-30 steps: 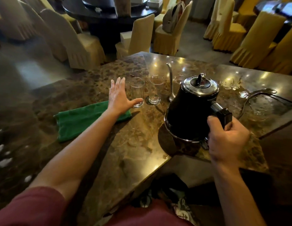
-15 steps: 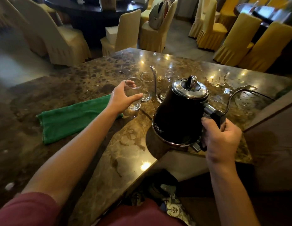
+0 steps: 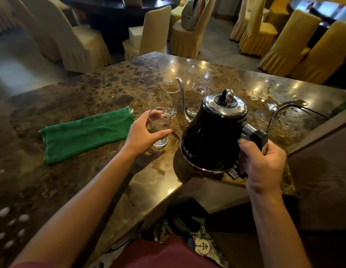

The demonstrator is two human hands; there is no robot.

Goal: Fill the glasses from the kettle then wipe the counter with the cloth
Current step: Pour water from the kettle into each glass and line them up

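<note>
My right hand (image 3: 262, 165) grips the handle of a black gooseneck kettle (image 3: 212, 132) with a chrome lid, held just above the brown marble counter (image 3: 102, 88). Its thin spout rises between two clear glasses, a left one (image 3: 170, 95) and a right one (image 3: 199, 93), standing behind. My left hand (image 3: 144, 135) is wrapped around a third clear glass (image 3: 160, 130), nearer to me and left of the kettle; it stands on the counter and looks empty. A folded green cloth (image 3: 85, 133) lies flat to the left of that hand.
Spilled water (image 3: 290, 120) glistens on the counter right of the kettle, where a black cord (image 3: 280, 111) runs toward the right edge. The counter's near corner (image 3: 176, 187) is by my body. Covered chairs (image 3: 152, 33) and dark round tables stand beyond.
My left hand went from open beside the glass to closed around it and drew it nearer to me. The kettle stayed in my right hand, with its spout now between the two far glasses.
</note>
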